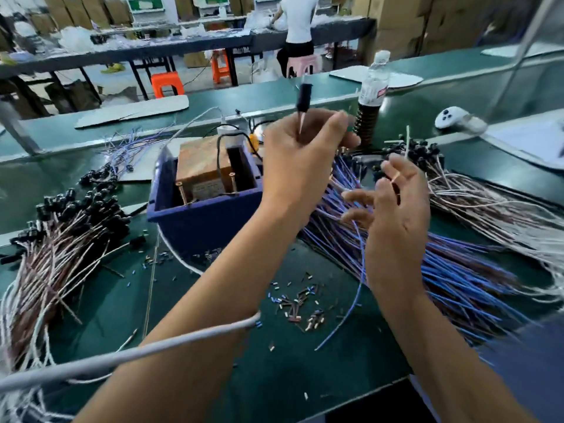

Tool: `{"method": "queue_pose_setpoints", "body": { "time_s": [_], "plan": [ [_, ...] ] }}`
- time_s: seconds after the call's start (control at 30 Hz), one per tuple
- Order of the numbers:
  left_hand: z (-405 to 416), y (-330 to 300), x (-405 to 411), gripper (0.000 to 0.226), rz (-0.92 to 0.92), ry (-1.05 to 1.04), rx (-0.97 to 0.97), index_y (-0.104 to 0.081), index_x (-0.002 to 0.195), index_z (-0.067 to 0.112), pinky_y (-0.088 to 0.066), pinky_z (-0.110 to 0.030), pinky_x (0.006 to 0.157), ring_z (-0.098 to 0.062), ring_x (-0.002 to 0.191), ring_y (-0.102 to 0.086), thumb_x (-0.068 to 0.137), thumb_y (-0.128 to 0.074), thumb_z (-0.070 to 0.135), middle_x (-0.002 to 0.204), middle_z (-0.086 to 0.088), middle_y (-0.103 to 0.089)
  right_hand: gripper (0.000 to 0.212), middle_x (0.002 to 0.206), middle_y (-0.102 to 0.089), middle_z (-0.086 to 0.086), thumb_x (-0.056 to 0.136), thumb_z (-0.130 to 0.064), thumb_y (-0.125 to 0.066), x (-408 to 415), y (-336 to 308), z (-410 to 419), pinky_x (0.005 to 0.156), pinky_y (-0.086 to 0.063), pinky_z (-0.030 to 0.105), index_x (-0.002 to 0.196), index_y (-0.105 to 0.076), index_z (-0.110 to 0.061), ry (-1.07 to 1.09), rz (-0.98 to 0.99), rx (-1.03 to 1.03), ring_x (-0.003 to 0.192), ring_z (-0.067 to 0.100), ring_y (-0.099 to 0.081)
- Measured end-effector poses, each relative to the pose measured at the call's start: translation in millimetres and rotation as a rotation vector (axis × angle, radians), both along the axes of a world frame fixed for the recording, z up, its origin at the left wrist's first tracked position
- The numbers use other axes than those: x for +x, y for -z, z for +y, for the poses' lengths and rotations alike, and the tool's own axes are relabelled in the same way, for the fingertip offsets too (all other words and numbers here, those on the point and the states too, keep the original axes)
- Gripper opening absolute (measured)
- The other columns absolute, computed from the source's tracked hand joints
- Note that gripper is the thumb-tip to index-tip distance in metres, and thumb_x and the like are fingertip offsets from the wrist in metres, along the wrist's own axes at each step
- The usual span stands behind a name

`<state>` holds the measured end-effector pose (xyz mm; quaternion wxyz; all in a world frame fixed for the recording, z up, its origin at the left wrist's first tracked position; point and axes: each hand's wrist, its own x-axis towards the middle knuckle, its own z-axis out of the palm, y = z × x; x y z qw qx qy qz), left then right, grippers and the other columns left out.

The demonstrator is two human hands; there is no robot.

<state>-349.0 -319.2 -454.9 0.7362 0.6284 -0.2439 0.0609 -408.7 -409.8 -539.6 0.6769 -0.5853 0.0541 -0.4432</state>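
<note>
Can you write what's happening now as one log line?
left hand: holds black-tipped wire up | right hand: holds blue wire | over green table

One wide-angle camera, worn on the person's head, is looking forward and down over the dark green matted workbench [305,377]. It is sitting very near the work. Both bare forearms are rising from the bottom edge. The left hand [300,154], pinching a black-capped wire [303,97], and the right hand [396,209], holding a thin blue wire [361,270], are filling the centre. The lens is bending the bench edges into curves. Across the top, the view is taking in, well beyond, a long grey table [189,48] and orange plastic stools [167,83].
</note>
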Motion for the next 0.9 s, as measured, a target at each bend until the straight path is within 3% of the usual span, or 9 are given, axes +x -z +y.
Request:
{"method": "queue_pose_setpoints", "body": {
  "time_s": [0.07,0.2,0.27,0.33,0.4,0.5,0.63,0.73,0.9],
  "plan": [
    [-40,-14,-1,0.029,0.123,0.120,0.018,-0.073,0.095,-0.003,-0.035,-0.011,0.043,0.002,0.038,-0.047,0.107,-0.052,0.014,0.090,-0.023,-0.075,0.053,0.145,-0.056,-0.011,0.101,-0.013,-0.046,-10,-7,-32,0.075,-0.063,0.038,0.152,-0.038,-0.021,0.143,0.039,-0.018,0.097,0.015,-0.073],
    [-98,-30,0,0.045,0.283,0.272,0.193,-0.074,0.095,0.003,-0.034,-0.020,0.044,-0.008,0.042,-0.040,0.112,-0.041,0.029,0.098,-0.015,-0.076,0.077,0.171,0.000,0.025,0.088,0.000,-0.047,-35,-18,-100,0.092,-0.056,0.024,0.162,-0.028,-0.012,0.595,0.197,-0.227,0.129,0.022,-0.061],
    [-118,-31,-1,0.050,0.362,0.346,0.203,-0.071,0.092,0.002,-0.037,-0.021,0.051,-0.010,0.051,-0.045,0.113,-0.037,0.032,0.094,-0.015,-0.072,0.072,0.167,0.001,0.036,0.089,0.002,-0.046,-44,-19,-120,0.114,-0.043,0.035,0.159,-0.032,-0.001,0.793,0.270,-0.491,0.150,0.044,-0.034],
    [-136,-28,-2,0.057,0.434,0.413,0.256,-0.069,0.087,0.003,-0.039,-0.025,0.061,-0.014,0.062,-0.049,0.113,-0.031,0.038,0.087,-0.015,-0.069,0.054,0.167,-0.016,0.031,0.100,-0.012,-0.046,-45,-20,-127,0.123,-0.027,0.045,0.154,-0.045,-0.005,0.869,0.408,-0.786,0.151,0.043,-0.030],
    [-150,-21,-2,0.060,0.476,0.450,0.327,-0.067,0.085,0.009,-0.039,-0.029,0.065,-0.022,0.069,-0.049,0.112,-0.026,0.044,0.078,-0.011,-0.064,0.048,0.154,-0.050,0.015,0.108,-0.036,-0.039,-40,-18,-128,0.115,-0.029,0.048,0.149,-0.053,-0.015,0.738,0.551,-0.960,0.140,0.031,-0.042],
    [-158,-13,4,0.059,0.585,0.483,0.243,-0.062,0.088,0.011,-0.038,-0.023,0.053,-0.020,0.056,-0.046,0.111,-0.024,0.049,0.069,-0.009,-0.051,0.048,0.118,-0.072,0.001,0.108,-0.047,-0.044,-33,-15,-129,0.110,-0.035,0.052,0.145,-0.053,-0.018,0.393,0.531,-0.856,0.115,0.023,-0.061],
    [-164,-5,14,0.060,0.687,0.502,0.071,-0.061,0.087,0.007,-0.045,-0.027,0.055,-0.016,0.059,-0.047,0.111,-0.026,0.050,0.079,-0.010,-0.048,0.026,0.092,-0.077,0.002,0.104,-0.027,-0.064,-31,-17,-145,0.084,-0.055,0.053,0.126,-0.063,-0.012,0.336,0.398,-0.697,0.084,0.025,-0.073],
    [-166,-5,23,0.061,0.762,0.493,-0.044,-0.060,0.083,0.003,-0.052,-0.022,0.050,-0.017,0.062,-0.052,0.111,-0.030,0.047,0.081,-0.012,-0.052,0.010,0.071,-0.070,0.001,0.104,-0.022,-0.063,-39,-26,-163,0.065,-0.054,0.045,0.109,-0.066,-0.014,0.347,0.317,-0.660,0.063,0.018,-0.066],
    [-168,-9,35,0.060,0.818,0.507,-0.161,-0.060,0.078,0.000,-0.053,-0.020,0.046,-0.019,0.064,-0.058,0.111,-0.034,0.042,0.082,-0.015,-0.057,0.013,0.067,-0.063,0.001,0.104,-0.025,-0.060,-61,-47,-197,0.064,-0.051,0.043,0.102,-0.069,-0.016,0.391,0.345,-0.759,0.063,0.023,-0.061]
  ]
}}
